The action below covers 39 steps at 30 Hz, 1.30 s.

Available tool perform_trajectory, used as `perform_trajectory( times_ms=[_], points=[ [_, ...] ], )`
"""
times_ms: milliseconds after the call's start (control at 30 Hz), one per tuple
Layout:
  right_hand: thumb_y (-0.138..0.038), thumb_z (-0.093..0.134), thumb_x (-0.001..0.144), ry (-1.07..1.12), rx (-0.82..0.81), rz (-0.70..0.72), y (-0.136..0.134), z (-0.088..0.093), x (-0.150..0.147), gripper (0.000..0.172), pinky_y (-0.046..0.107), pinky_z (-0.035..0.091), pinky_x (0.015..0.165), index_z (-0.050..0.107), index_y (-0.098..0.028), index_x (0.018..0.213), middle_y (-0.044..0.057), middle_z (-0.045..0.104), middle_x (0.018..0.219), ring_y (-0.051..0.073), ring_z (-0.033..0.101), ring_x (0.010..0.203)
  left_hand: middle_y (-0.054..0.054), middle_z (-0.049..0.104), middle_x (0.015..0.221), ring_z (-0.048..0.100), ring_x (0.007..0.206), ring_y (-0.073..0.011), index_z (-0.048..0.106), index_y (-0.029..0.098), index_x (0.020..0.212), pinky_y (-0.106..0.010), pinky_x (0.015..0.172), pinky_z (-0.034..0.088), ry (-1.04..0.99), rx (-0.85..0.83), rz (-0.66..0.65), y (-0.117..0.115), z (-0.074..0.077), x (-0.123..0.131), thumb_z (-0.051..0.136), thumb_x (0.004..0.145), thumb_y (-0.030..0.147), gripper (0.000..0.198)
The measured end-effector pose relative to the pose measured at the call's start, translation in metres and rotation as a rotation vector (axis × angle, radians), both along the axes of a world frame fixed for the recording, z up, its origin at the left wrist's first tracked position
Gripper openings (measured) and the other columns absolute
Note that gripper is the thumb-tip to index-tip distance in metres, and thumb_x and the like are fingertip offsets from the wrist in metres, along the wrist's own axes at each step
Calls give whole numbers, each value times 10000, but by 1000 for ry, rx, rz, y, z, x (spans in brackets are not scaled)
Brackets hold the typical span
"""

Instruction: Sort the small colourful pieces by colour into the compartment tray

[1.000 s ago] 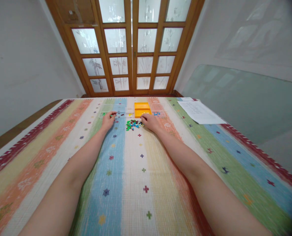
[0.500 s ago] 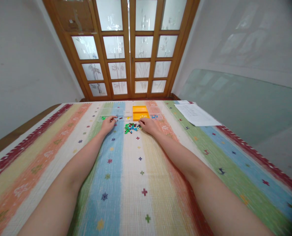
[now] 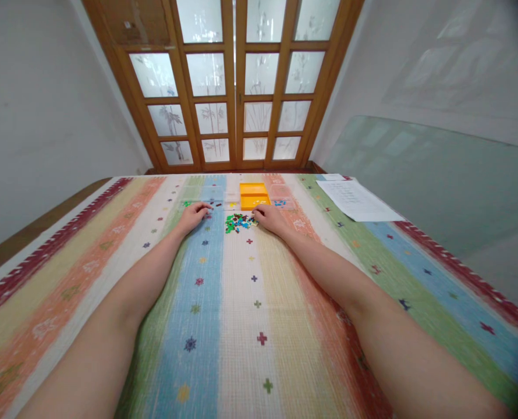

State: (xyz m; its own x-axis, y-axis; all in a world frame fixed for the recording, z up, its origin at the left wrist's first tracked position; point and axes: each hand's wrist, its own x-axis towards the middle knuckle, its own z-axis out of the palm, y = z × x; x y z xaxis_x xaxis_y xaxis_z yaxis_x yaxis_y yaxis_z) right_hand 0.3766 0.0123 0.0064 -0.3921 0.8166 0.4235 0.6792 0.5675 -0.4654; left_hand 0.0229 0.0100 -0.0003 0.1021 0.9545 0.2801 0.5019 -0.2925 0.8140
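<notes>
Both hands sit almost where they were 0.5 s ago; only the view has tipped slightly. The left grip (image 3: 193,215) lies palm down, its fingers stretched to the near edge of a row of clear trays (image 3: 206,203). The right grip (image 3: 270,216) rests with its fingertips at the right edge of the pile of small coloured pieces (image 3: 239,222). Whether either grip pinches a piece I cannot tell; the pieces are too small.

The pile lies on the surface between the 2 hands, just on the near side of the orange tray (image 3: 252,195).

As I judge it, the main risk is scatter. A wrist or forearm dragged across the cloth could sweep the loose pieces apart, and colours could end up mixed. The clear trays look light and are hard to see against the stripes, so a nudge could slide or tip one. Tiny pieces may also catch in the weave.

The pieces look like hard, glossy plastic in green, blue, red and dark tones, flat and irregular. The orange tray is opaque, rectangular and low-walled. The striped cloth (image 3: 241,326) is coarse and woven, matte, with small cross and star motifs. A sheet of paper (image 3: 357,199) lies flat, well apart to the right. Beyond stand wooden doors (image 3: 235,116) with frosted panes.
</notes>
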Motion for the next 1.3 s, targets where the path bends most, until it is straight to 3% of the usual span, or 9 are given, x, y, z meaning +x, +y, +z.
perform_trajectory(
  times_ms=[300, 467, 633, 900, 1033, 1300],
  points=[
    [-250, 536, 989, 21, -36, -18, 3, 0, -2, 265, 271, 371, 690, 745, -184, 840, 58, 763, 872, 193, 632, 801, -27, 742, 823, 690, 775, -201, 762, 189, 1081, -320, 805, 540, 40, 0, 16, 0, 4, 1, 557, 885, 350, 327],
    [-236, 556, 990, 52, -49, 23, 1, 0, -1, 239, 274, 425, 743, 773, -185, 906, 62, 784, 937, 205, 663, 855, -63, 764, 1028, 683, 986, -242, 777, 207, 1033, -392, 975, 516, 334, 144, -53, -11, 3, 10, 557, 927, 334, 275],
    [-217, 573, 1004, -1, -5, 82, -8, 3, -4, 228, 290, 451, 808, 781, -189, 917, 79, 782, 994, 215, 668, 916, -80, 711, 983, 647, 970, -251, 790, 209, 1025, -404, 955, 510, 553, 251, -98, -27, 9, 32, 553, 952, 296, 263],
    [-218, 605, 1009, -83, 56, 152, -23, 11, -15, 198, 327, 463, 898, 800, -187, 1001, 99, 752, 1033, 230, 640, 1007, -93, 714, 1125, 640, 1089, -260, 765, 225, 1144, -404, 994, 499, 632, 331, -239, -60, 30, 82, 602, 979, 302, 245],
    [-212, 589, 1019, -95, 61, 129, -23, 12, -13, 209, 334, 458, 915, 798, -190, 1013, 97, 750, 1042, 234, 635, 1033, -100, 706, 1072, 630, 1065, -283, 775, 227, 1099, -419, 956, 498, 715, 347, -259, -73, 35, 101, 628, 957, 290, 214],
    [-223, 585, 1026, -65, 80, 130, -19, 8, -14, 215, 323, 447, 880, 792, -180, 984, 94, 745, 1017, 224, 635, 995, -83, 705, 1032, 623, 1037, -270, 771, 237, 1005, -407, 945, 489, 696, 309, -245, -73, 32, 100, 612, 956, 249, 167]
  ],
)
